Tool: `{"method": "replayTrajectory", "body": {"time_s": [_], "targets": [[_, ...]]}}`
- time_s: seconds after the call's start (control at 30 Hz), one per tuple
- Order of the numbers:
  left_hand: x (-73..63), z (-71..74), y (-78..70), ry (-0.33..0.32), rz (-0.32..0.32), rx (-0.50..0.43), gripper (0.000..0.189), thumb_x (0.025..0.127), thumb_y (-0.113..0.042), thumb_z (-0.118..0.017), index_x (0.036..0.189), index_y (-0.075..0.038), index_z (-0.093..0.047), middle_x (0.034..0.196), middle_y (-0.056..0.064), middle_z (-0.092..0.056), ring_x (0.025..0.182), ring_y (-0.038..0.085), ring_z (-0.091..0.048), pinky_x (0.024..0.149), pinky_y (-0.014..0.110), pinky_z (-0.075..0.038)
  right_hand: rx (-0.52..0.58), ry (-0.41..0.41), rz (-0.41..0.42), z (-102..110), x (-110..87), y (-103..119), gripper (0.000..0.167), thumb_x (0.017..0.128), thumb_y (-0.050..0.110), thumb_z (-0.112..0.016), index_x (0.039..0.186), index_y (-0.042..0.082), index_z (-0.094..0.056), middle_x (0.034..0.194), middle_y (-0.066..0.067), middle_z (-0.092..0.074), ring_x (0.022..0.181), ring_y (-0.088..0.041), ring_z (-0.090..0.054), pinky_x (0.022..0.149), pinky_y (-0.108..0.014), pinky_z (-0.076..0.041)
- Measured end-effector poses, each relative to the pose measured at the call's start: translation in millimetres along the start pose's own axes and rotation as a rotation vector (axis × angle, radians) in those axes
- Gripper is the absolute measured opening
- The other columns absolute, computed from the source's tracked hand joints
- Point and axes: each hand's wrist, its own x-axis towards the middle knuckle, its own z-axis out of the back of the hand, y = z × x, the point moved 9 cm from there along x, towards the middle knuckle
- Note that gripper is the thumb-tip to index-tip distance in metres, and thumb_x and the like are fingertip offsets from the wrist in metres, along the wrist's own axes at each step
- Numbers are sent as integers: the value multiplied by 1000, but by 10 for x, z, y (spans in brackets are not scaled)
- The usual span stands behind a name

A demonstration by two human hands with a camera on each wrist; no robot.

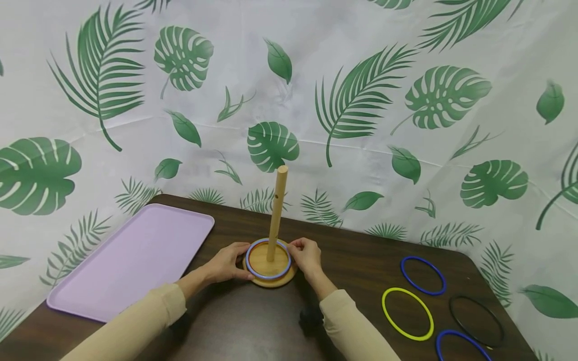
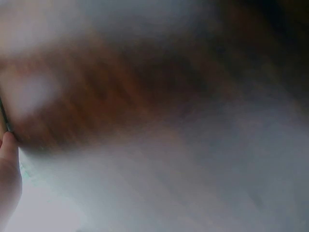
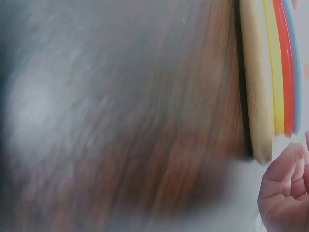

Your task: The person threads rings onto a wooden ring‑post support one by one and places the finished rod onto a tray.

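Observation:
A round wooden base (image 1: 271,284) with an upright wooden peg (image 1: 277,200) stands mid-table. Around the peg, low over the base, lies a light blue ring (image 1: 269,277). Edge-on in the right wrist view, a red ring (image 3: 286,63) and a yellow ring (image 3: 273,63) show stacked between the blue ring and the base. My left hand (image 1: 227,264) holds the blue ring's left side, thumb in front and fingers behind. On the opposite side my right hand (image 1: 308,255) pinches its rim with curled fingers. Only a fingertip (image 2: 8,145) shows in the left wrist view.
A lilac tray (image 1: 140,255) lies on the left of the dark wooden table (image 1: 253,321). To the right lie a yellow ring (image 1: 430,313), two darker blue rings (image 1: 423,258) and a black ring (image 1: 478,300). A leaf-patterned cloth (image 1: 307,100) hangs behind the table.

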Motion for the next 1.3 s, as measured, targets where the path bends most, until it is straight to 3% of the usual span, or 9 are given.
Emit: {"method": "replayTrajectory", "body": {"time_s": [0.3, 0.63, 0.87, 1.1, 1.3], "targets": [[0, 9, -3, -6, 11, -12, 80, 67, -22, -85, 129, 13, -48, 129, 29, -48, 122, 43, -45, 99, 48, -41, 66, -23, -8, 289, 35, -119, 14, 86, 12, -66, 90, -2, -68, 68, -5, -62, 53, -14, -59, 50, -22, -51], [-11, 21, 4, -11, 12, 16, 80, 67, -25, -85, 129, 11, -50, 128, 28, -50, 122, 42, -46, 99, 49, -41, 90, -77, -43, 861, 51, -366, 19, 89, 14, -64, 96, -3, -65, 71, -2, -58, 61, -16, -59, 55, -22, -52], [0, 19, 2, -8, 9, 18, 80, 67, -25, -85, 129, 11, -50, 128, 28, -50, 121, 42, -46, 98, 48, -41, 45, -97, -64, 1354, -17, -572, 25, 92, 16, -61, 104, -6, -62, 84, -10, -62, 66, -13, -59, 61, -23, -55], [2, 14, 5, -6, 23, 25, 81, 67, -26, -85, 129, 11, -49, 129, 28, -50, 122, 42, -46, 100, 50, -40, -57, -133, -65, 1830, -108, -775, 25, 92, 14, -60, 106, -7, -62, 79, -3, -63, 66, -11, -60, 60, -20, -54], [7, 1, -4, -2, 14, 21, 81, 67, -26, -85, 129, 11, -49, 128, 28, -50, 121, 42, -46, 99, 50, -40, -171, -125, -61, 2156, -221, -938, 28, 91, 14, -61, 109, -8, -60, 89, -14, -67, 68, -8, -62, 63, -22, -55]]}}
